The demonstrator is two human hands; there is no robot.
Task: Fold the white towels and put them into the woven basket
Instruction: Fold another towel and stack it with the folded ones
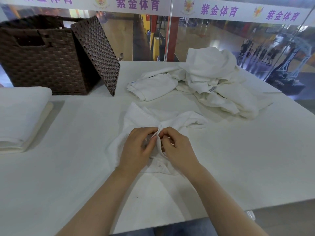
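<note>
**Pinching one towel at the table's centre**

Head view: the left hand [136, 147] and right hand [177, 149] each pinch a crumpled white towel [144, 116] on the table [238, 159]. Unfolded towels [213, 79] lie far right; the woven basket [42, 60] stands far left.

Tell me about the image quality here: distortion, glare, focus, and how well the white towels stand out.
Head view: wide-angle bending bows the table edges and tilts the woven basket; reflections wash over the glass wall behind; lighting is soft, with faint shadows. The towel pinched by the left hand and right hand barely separates from the white table; the towel pile is readable by its folds.
</note>
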